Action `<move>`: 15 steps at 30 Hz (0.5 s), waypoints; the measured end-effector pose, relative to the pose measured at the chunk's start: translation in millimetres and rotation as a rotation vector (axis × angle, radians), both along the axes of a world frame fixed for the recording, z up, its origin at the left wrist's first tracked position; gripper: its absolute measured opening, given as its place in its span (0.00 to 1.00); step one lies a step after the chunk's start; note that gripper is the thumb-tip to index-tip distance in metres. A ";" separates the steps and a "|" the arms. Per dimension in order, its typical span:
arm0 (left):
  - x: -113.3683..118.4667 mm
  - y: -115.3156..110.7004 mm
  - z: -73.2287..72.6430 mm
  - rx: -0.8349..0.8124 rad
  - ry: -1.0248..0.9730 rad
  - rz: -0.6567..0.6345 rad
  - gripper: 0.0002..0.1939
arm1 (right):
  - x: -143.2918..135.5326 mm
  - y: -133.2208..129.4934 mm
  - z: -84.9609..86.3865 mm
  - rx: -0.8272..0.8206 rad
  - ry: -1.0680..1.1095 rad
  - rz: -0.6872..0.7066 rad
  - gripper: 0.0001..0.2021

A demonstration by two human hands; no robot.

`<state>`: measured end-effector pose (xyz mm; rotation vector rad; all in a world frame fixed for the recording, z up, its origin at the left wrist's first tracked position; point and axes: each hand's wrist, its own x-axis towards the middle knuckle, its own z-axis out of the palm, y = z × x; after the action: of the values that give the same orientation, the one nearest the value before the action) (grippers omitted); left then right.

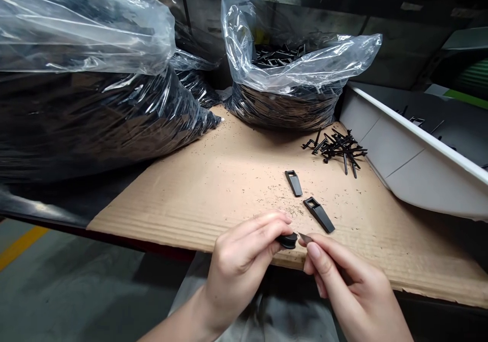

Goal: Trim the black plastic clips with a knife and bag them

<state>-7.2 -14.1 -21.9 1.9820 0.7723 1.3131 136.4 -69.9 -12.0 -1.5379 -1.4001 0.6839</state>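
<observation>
Near the front edge of the cardboard, my left hand [247, 250] pinches a small black plastic part [288, 241] with a rounded end. My right hand [343, 276] is closed on a small pointed blade [305, 238], its tip just beside the black part. Whether the tip touches the part, I cannot tell. Beyond my hands lie two black tapered plastic pieces, each with a square opening at one end: a smaller one [293, 183] and a larger one [319, 215]. Fine dark shavings are scattered around them.
A cardboard sheet [183, 194] covers the worktop. Behind it stands an open clear bag [290, 103] of black parts, and a big full bag [95, 113] fills the left. A pile of thin black stems [339, 149] lies beside a white bin [404, 149] on the right.
</observation>
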 end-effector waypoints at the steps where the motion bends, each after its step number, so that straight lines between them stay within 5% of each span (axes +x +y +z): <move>1: 0.0 0.1 -0.4 0.011 0.001 0.001 0.15 | -0.5 0.2 -0.4 0.009 -0.014 0.002 0.09; 6: -0.4 0.7 0.2 0.034 0.006 -0.007 0.15 | 0.6 2.5 5.9 -0.064 -0.041 0.057 0.12; 15: -2.5 0.7 3.9 -0.035 0.010 -0.081 0.17 | 19.1 18.7 29.2 -0.356 0.025 0.380 0.19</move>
<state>-9.6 -13.4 -18.0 1.9727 0.7077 1.2356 155.5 -51.2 17.2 -1.5322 -1.6347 1.2343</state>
